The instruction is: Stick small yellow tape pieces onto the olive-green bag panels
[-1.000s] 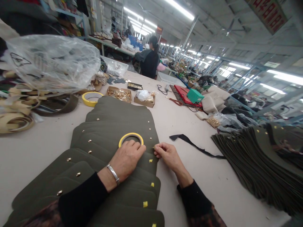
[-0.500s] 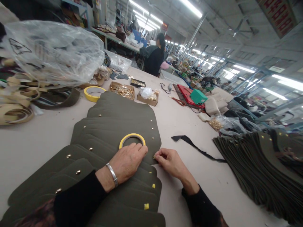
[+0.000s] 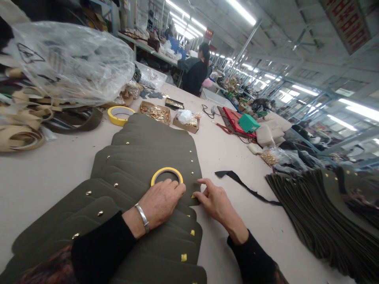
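A fanned row of olive-green cut pieces [image 3: 142, 157] with small gold studs lies on the pale table [image 3: 47, 173]. A yellow tape roll [image 3: 166, 172] rests on top of them. My left hand [image 3: 161, 201] lies curled on the pieces with its fingertips against the roll's near rim. My right hand [image 3: 213, 200] is at the pieces' right edge, fingers stretched forward and pressing down beside a small yellow tape tab [image 3: 193, 196]. More yellow tabs [image 3: 184, 257] mark the nearer pieces.
A second yellow tape roll [image 3: 119, 114], boxes of gold hardware [image 3: 155, 112], a clear plastic bag [image 3: 71, 59] and coiled straps [image 3: 20, 134] sit at the left. A black strip [image 3: 245, 185] and a stack of olive pieces [image 3: 325, 213] lie right. A person [image 3: 195, 71] works farther away.
My right hand has gone from a pinch at the piece's edge to fingers stretched forward and pressing down. My left hand stays on the tape roll. The view shifted slightly.
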`<action>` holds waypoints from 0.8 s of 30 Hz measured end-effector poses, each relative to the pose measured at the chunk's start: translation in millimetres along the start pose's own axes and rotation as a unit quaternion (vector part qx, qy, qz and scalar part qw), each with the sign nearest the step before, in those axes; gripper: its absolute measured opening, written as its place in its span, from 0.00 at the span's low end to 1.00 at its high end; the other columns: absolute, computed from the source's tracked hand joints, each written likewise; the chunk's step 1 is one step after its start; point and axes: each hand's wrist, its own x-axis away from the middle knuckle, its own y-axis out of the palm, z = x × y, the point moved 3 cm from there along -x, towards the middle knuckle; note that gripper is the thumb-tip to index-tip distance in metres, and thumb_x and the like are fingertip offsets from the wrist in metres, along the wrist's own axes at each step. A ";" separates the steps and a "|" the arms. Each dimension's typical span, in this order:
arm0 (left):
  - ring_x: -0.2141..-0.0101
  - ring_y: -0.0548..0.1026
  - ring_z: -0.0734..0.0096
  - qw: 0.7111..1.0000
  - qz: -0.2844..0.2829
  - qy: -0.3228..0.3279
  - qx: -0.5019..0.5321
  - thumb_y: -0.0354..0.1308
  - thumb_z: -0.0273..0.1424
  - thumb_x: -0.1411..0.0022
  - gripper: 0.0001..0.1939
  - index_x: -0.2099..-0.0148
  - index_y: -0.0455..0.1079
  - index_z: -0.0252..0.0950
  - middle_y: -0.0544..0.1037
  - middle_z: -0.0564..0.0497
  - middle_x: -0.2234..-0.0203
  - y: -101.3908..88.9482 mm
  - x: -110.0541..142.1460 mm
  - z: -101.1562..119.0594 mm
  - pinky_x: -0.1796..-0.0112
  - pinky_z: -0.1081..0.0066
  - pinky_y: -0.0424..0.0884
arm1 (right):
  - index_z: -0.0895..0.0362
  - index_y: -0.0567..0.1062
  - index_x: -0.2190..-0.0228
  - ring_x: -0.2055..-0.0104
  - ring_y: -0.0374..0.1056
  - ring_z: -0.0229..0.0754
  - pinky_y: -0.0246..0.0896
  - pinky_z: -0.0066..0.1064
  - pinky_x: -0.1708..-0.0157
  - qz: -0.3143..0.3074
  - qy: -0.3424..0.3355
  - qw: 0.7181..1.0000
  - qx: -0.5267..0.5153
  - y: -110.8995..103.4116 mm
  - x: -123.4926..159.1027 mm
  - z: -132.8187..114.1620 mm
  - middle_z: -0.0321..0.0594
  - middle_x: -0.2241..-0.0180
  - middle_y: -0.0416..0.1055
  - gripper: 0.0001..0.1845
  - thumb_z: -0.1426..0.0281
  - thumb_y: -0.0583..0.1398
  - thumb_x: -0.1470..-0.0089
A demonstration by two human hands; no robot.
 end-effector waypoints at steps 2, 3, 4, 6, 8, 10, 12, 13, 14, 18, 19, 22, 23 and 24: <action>0.66 0.69 0.62 1.000 0.003 0.005 0.005 0.42 0.26 0.32 0.10 0.60 0.64 0.38 0.73 0.49 0.68 -0.4 0.1 0.1 0.65 0.63 0.66 | 0.56 0.73 0.60 0.73 0.68 0.38 0.61 0.28 0.69 0.016 -0.065 0.998 0.010 -6.5 3.2 -2.7 0.36 0.74 0.72 0.07 0.72 0.57 0.42; 0.66 0.69 0.62 1.000 0.005 0.006 0.008 0.42 0.26 0.32 0.10 0.60 0.64 0.37 0.73 0.49 0.68 -0.6 0.4 0.3 0.65 0.64 0.66 | 0.56 0.73 0.64 0.70 0.68 0.39 0.62 0.28 0.67 0.008 -0.108 0.994 0.029 -8.2 4.6 -5.8 0.38 0.71 0.72 0.07 0.73 0.55 0.41; 0.66 0.69 0.63 1.000 0.008 0.008 0.012 0.42 0.26 0.32 0.10 0.61 0.64 0.37 0.73 0.49 0.68 -0.8 0.7 0.4 0.65 0.64 0.66 | 0.56 0.74 0.66 0.68 0.68 0.40 0.62 0.29 0.66 -0.012 -0.151 0.987 0.057 -8.5 5.6 -9.5 0.41 0.69 0.72 0.08 0.75 0.54 0.41; 0.67 0.69 0.63 1.000 0.011 0.008 0.024 0.42 0.26 0.32 0.10 0.61 0.64 0.37 0.73 0.50 0.68 -1.4 1.6 0.6 0.65 0.65 0.66 | 0.58 0.74 0.67 0.66 0.68 0.42 0.62 0.31 0.65 -0.062 -0.214 0.967 0.127 -5.8 5.8 -16.4 0.44 0.68 0.72 0.10 0.77 0.53 0.41; 0.67 0.69 0.64 0.999 0.016 0.010 0.039 0.42 0.27 0.32 0.10 0.61 0.64 0.37 0.72 0.50 0.68 -2.7 2.7 0.5 0.65 0.65 0.66 | 0.58 0.74 0.69 0.67 0.67 0.43 0.62 0.31 0.66 -0.095 -0.229 0.952 0.177 -1.8 2.4 -21.3 0.44 0.70 0.72 0.10 0.77 0.53 0.42; 0.66 0.69 0.64 0.998 0.024 0.016 0.053 0.42 0.27 0.31 0.10 0.60 0.64 0.37 0.72 0.49 0.68 -4.5 4.0 -0.1 0.65 0.65 0.66 | 0.58 0.74 0.72 0.70 0.67 0.42 0.60 0.30 0.67 -0.109 -0.192 0.957 0.188 1.4 -4.2 -23.5 0.43 0.72 0.72 0.09 0.76 0.55 0.43; 0.66 0.70 0.64 0.997 0.033 0.024 0.068 0.41 0.28 0.31 0.11 0.60 0.64 0.37 0.72 0.49 0.68 -6.3 5.2 -1.4 0.63 0.65 0.67 | 0.57 0.74 0.76 0.73 0.67 0.39 0.57 0.28 0.71 -0.111 -0.117 0.972 0.173 3.6 -11.9 -23.7 0.42 0.75 0.73 0.10 0.77 0.56 0.46; 0.65 0.70 0.65 0.996 0.037 0.027 0.076 0.41 0.28 0.30 0.11 0.60 0.64 0.37 0.72 0.49 0.67 -6.9 5.8 -2.3 0.62 0.65 0.67 | 0.57 0.74 0.78 0.75 0.66 0.38 0.54 0.28 0.73 -0.111 -0.076 0.978 0.161 4.5 -15.2 -23.5 0.41 0.77 0.73 0.11 0.77 0.56 0.48; 0.65 0.70 0.65 0.995 0.041 0.029 0.083 0.41 0.28 0.30 0.11 0.59 0.64 0.37 0.72 0.49 0.68 -7.2 6.3 -3.2 0.62 0.65 0.67 | 0.56 0.73 0.81 0.77 0.65 0.38 0.52 0.28 0.75 -0.110 -0.038 0.982 0.149 5.2 -17.9 -23.5 0.40 0.79 0.73 0.12 0.78 0.56 0.50; 0.66 0.71 0.66 0.993 0.049 0.032 0.101 0.42 0.27 0.31 0.10 0.59 0.65 0.37 0.73 0.50 0.68 -6.2 7.9 -5.9 0.62 0.66 0.68 | 0.56 0.72 0.87 0.80 0.62 0.36 0.48 0.28 0.78 -0.086 0.052 0.991 0.093 4.3 -20.3 -25.5 0.38 0.84 0.71 0.14 0.80 0.56 0.56; 0.66 0.71 0.66 0.993 0.053 0.033 0.101 0.43 0.26 0.32 0.10 0.60 0.65 0.37 0.73 0.50 0.69 -5.9 8.1 -6.3 0.63 0.66 0.68 | 0.57 0.72 0.87 0.81 0.62 0.35 0.47 0.27 0.78 -0.095 0.064 0.991 0.068 3.9 -18.8 -25.8 0.37 0.85 0.70 0.14 0.80 0.55 0.57; 0.67 0.73 0.67 0.990 0.081 0.033 0.115 0.43 0.26 0.32 0.10 0.60 0.66 0.38 0.74 0.51 0.69 -7.8 9.2 -7.4 0.63 0.67 0.70 | 0.57 0.73 0.87 0.82 0.61 0.34 0.48 0.25 0.81 -0.192 0.067 0.979 -0.031 4.3 -10.8 -27.0 0.33 0.87 0.68 0.13 0.80 0.55 0.58; 0.66 0.74 0.68 0.987 0.099 0.033 0.125 0.43 0.27 0.32 0.10 0.59 0.66 0.38 0.75 0.51 0.68 -9.6 9.9 -7.9 0.63 0.69 0.71 | 0.57 0.74 0.86 0.82 0.62 0.34 0.49 0.24 0.81 -0.217 0.057 0.973 -0.056 3.7 -8.0 -27.5 0.32 0.87 0.68 0.13 0.80 0.55 0.57; 0.65 0.75 0.69 0.983 0.120 0.033 0.136 0.43 0.27 0.31 0.10 0.57 0.66 0.39 0.76 0.51 0.67 -12.0 10.9 -8.6 0.62 0.70 0.71 | 0.57 0.75 0.84 0.81 0.63 0.35 0.51 0.24 0.81 -0.216 0.042 0.973 -0.070 1.9 -6.1 -28.0 0.32 0.85 0.69 0.13 0.80 0.55 0.56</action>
